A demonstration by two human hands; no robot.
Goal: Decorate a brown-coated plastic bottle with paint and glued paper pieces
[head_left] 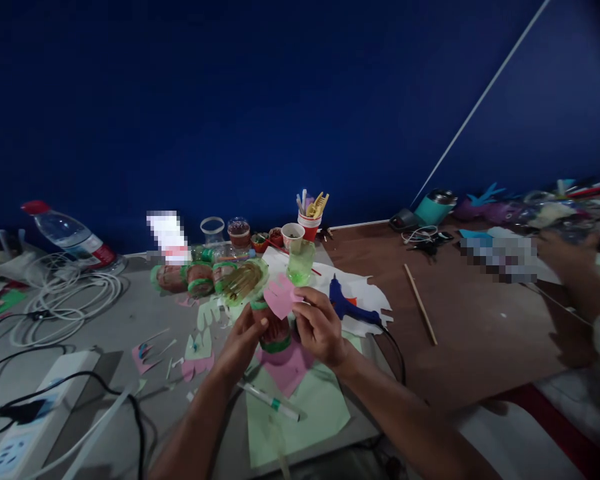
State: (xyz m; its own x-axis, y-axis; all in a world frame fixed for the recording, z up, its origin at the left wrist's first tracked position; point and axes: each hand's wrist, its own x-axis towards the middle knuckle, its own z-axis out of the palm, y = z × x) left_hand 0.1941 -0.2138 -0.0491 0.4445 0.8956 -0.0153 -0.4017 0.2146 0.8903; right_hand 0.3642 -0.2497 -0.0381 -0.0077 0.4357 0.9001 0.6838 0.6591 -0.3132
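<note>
My left hand (244,339) grips a brown painted container (275,329) with green bands round its top and bottom. Between the thumb and fingers of my right hand (321,325) is a pink paper cutout (280,297), held at the container's upper edge; I cannot tell whether the two touch. Below them lie a pink sheet (286,375) and a pale green sheet (310,427), with a white marker (271,401) across the green one. A blue glue gun (351,305) rests on white paper right of my hands. Behind stands a clear cup with green tint (301,260).
Painted bottle pieces (200,279) and paper scraps (200,340) lie to the left, near coiled white cable (45,293) and a power strip (30,420). A wooden stick (421,305) lies to the right. At far right is another person's arm (570,267).
</note>
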